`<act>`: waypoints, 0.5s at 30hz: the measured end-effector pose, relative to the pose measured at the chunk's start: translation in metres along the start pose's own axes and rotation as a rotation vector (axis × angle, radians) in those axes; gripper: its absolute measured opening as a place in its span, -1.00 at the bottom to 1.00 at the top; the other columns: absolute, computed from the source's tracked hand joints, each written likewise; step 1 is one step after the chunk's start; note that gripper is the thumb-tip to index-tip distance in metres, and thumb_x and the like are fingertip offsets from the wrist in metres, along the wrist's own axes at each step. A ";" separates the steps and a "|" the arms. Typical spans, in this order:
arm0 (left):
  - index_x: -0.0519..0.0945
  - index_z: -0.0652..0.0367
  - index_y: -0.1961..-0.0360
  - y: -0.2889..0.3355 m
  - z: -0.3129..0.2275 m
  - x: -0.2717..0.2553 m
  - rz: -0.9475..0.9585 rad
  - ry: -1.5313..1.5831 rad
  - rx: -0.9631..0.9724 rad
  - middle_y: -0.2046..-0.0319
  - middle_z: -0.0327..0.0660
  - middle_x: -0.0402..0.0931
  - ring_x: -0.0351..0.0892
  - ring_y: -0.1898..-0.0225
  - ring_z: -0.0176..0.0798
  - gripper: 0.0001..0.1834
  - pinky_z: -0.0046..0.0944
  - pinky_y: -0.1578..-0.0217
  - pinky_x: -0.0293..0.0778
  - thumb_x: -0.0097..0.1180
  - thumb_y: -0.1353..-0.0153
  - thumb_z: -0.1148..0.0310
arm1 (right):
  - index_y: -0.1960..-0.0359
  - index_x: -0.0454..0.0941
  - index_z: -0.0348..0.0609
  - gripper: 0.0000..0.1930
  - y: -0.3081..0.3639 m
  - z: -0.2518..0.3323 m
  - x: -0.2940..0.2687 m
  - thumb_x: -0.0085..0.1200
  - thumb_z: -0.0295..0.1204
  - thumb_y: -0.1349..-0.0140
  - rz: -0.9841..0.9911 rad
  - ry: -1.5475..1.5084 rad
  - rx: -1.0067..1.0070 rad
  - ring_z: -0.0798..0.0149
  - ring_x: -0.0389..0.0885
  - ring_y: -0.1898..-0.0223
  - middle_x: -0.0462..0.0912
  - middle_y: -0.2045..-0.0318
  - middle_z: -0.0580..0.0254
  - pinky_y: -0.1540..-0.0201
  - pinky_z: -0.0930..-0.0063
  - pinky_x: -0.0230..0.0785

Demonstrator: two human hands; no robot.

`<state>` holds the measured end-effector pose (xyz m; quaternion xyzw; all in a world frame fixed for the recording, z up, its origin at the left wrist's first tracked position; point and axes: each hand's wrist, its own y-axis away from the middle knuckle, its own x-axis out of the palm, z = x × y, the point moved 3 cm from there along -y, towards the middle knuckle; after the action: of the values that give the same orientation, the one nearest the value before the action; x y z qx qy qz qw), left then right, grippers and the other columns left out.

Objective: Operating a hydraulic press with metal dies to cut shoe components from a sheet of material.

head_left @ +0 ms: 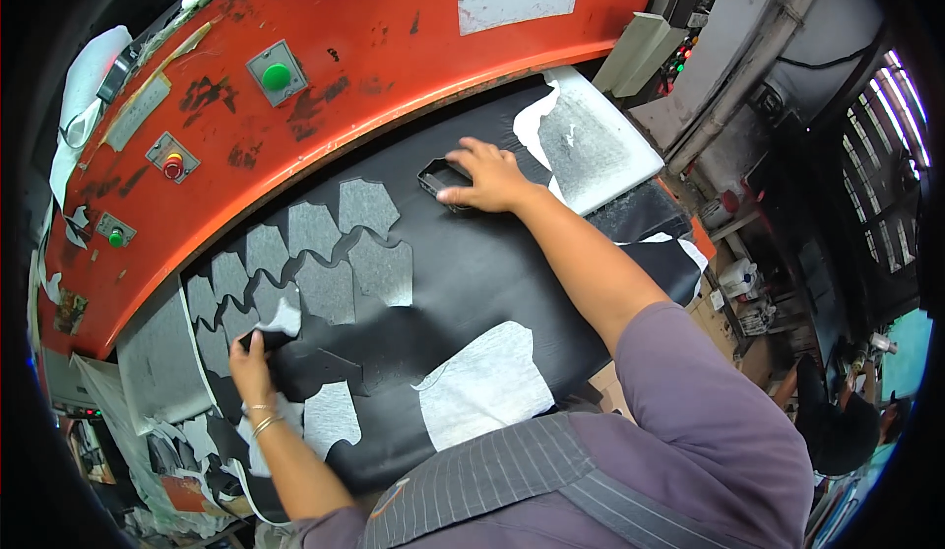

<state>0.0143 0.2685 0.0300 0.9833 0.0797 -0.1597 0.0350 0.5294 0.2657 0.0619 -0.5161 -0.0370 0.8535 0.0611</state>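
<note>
A black sheet (492,273), probably leather or vinyl, lies across the press bed. On its far part rests a small black cutting die (429,177), an open frame. My right hand (482,177) grips the die's right side, thumb at the near edge and fingers over the far edge. My left hand (252,377) is at the sheet's left part, pinching a cut piece (283,319) that is black with a pale underside. Two rows of die-shaped holes in the sheet show the grey cutting board (382,271) beneath. Part of the die is hidden by my hand.
An orange press beam (354,47) with green buttons (277,77) and a red knob (173,166) spans the far side. A white board (610,155) lies at the right. Pale-backed scraps (487,382) lie near me. A person (837,416) is at the far right.
</note>
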 end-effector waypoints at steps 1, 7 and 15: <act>0.50 0.31 0.07 -0.001 0.000 -0.031 -0.078 -0.499 0.218 0.23 -0.11 0.55 0.50 0.16 -0.20 -0.62 -0.15 0.06 0.41 0.22 -0.18 0.28 | -0.24 0.34 -0.03 -0.15 -0.006 -0.001 -0.004 0.06 0.29 -0.03 -0.048 -0.085 0.103 -0.02 0.01 -0.39 0.10 -0.37 0.06 -0.31 -0.15 -0.12; 0.39 0.34 -0.14 0.005 -0.111 0.106 0.259 0.150 0.096 -0.16 0.06 0.36 0.37 -0.14 -0.05 -0.47 -0.11 -0.11 0.32 0.18 -0.22 0.28 | -0.10 0.48 -0.28 -0.25 0.001 -0.092 -0.058 0.07 0.17 -0.11 -0.088 0.149 0.767 -0.05 0.28 -0.27 0.45 -0.16 -0.05 -0.28 0.09 0.09; -0.08 0.31 -0.34 -0.058 -0.100 0.297 0.516 0.995 -0.571 -0.25 0.27 0.01 0.41 -0.07 0.08 -0.18 -0.08 -0.01 0.49 0.16 -0.24 0.31 | 0.02 0.57 -0.30 -0.47 -0.024 -0.077 -0.037 0.16 -0.08 -0.15 0.101 0.061 0.708 -0.14 0.45 -0.14 0.53 -0.07 -0.12 -0.22 0.16 0.25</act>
<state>0.3138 0.3779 0.0274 0.8793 -0.1137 0.3583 0.2924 0.6157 0.2840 0.0613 -0.4895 0.2881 0.7996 0.1949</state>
